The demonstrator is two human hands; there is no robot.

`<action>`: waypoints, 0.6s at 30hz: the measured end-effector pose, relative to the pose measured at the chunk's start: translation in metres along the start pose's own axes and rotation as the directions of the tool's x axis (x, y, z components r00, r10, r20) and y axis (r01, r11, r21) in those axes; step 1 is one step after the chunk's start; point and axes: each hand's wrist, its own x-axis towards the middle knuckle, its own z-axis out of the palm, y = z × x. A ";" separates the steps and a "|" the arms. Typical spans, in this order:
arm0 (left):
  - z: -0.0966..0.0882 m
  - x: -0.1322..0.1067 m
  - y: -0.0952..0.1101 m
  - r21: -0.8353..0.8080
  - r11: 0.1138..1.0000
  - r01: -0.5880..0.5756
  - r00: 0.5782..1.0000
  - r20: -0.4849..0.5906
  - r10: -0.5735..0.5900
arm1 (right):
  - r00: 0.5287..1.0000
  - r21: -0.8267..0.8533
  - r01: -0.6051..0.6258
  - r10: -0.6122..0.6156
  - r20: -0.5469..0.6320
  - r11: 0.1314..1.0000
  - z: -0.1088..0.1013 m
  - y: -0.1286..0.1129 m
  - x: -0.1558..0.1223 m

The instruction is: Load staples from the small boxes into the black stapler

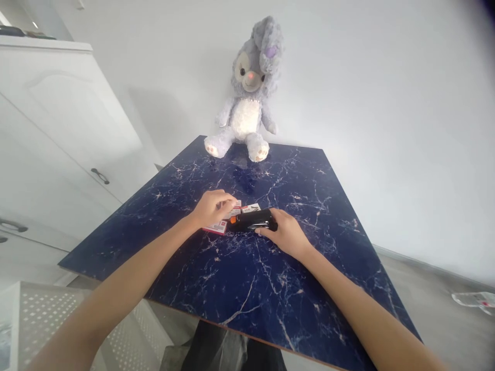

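Note:
On the dark blue marbled table (247, 278) lies a black stapler-like tool with an orange tip (253, 220). My right hand (286, 234) grips its right end, fingers wrapped round it. My left hand (212, 207) rests with curled fingers on a small red and white box (222, 225). A second small box (250, 208) lies just behind the tool.
A grey plush rabbit (247, 98) sits at the table's far edge against the white wall. White cabinet doors with dark handles (99, 175) stand to the left. A perforated white surface (127, 330) is at lower left. Some clear packaging (475, 300) lies on the floor at right.

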 end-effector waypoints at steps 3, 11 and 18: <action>0.008 0.000 0.003 0.068 0.988 -0.138 0.989 0.057 0.135 | 0.987 -0.064 -0.126 0.119 -0.105 0.990 0.001 0.000 -0.001; 0.012 0.002 -0.016 0.081 0.981 -0.179 0.977 0.131 0.167 | 0.991 0.077 -0.127 0.131 -0.040 0.989 -0.010 0.015 0.000; 0.004 0.009 -0.011 0.109 0.965 -0.240 0.950 0.231 0.210 | 0.992 0.078 -0.119 0.121 -0.018 0.990 -0.023 0.020 0.000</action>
